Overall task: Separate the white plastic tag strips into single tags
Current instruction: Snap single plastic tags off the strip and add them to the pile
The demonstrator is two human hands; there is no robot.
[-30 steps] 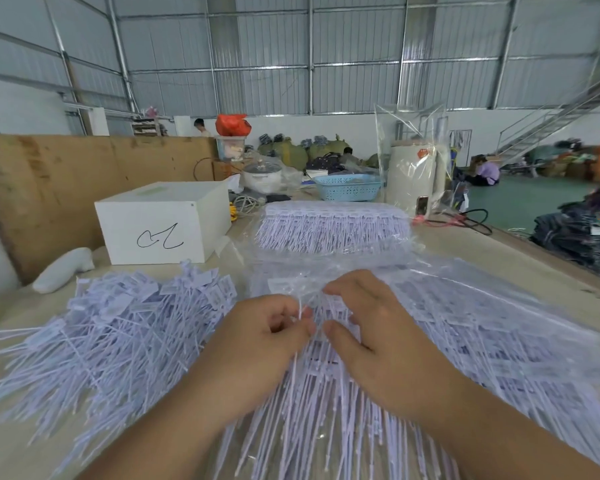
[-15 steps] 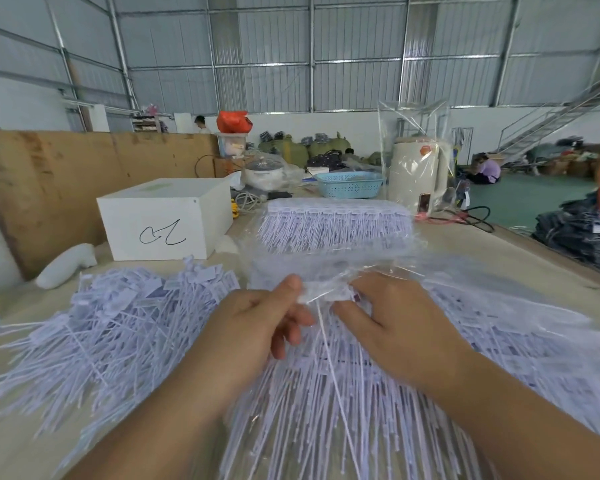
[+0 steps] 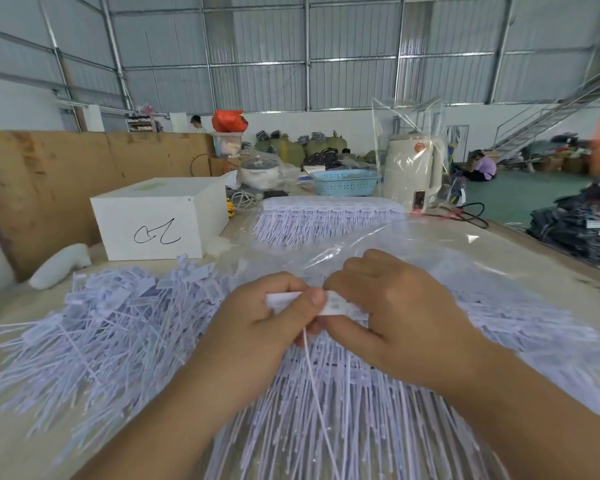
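My left hand (image 3: 257, 327) and my right hand (image 3: 392, 320) meet above the middle of the table, both pinching the head of a white tag strip (image 3: 336, 304). One thin tail (image 3: 317, 382) hangs down from between my thumbs. Beneath my hands lies a wide layer of joined tag strips (image 3: 326, 417) on clear plastic. A heap of loose single tags (image 3: 94, 327) spreads over the table to the left. A further bundle of strips (image 3: 326, 220) lies in a clear bag behind my hands.
A white box (image 3: 156, 220) with a black scribble stands at the back left beside a wooden board (image 3: 49, 181). Behind are a blue basket (image 3: 345, 183), a bagged cream kettle (image 3: 413, 168) and cables. Dark garments (image 3: 575, 223) are stacked at the right.
My hands lifted off the layer of strips, bringing a piece of strip up with them. They now hold it higher, with a single tail dangling below.
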